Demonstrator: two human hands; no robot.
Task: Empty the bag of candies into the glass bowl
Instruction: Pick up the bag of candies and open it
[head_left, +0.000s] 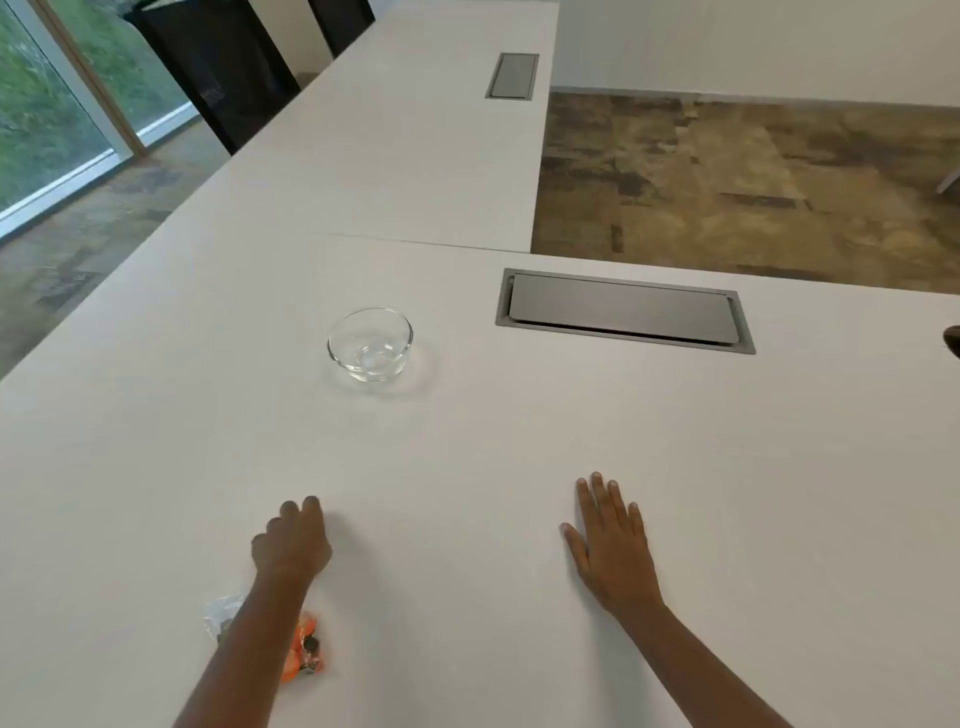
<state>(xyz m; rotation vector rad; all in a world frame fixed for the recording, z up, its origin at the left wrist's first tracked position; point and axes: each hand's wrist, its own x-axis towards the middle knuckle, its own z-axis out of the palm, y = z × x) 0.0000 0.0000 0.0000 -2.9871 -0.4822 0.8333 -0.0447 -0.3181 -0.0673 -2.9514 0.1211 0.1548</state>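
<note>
A clear glass bowl (370, 343) stands upright and empty on the white table (467, 441), beyond both hands. A clear plastic bag of candies (306, 647) with orange and black wrappers lies near the table's front edge, partly hidden under my left forearm. My left hand (293, 540) hovers past the bag with its fingers loosely curled and nothing in it. My right hand (610, 540) lies flat on the table, palm down, fingers spread, well to the right of the bag and bowl.
A grey cable hatch (623, 312) is set into the table right of the bowl; a second hatch (513, 75) sits farther back. Dark chairs (218, 67) stand at the far left by a window. Floor shows beyond the table's right rear edge.
</note>
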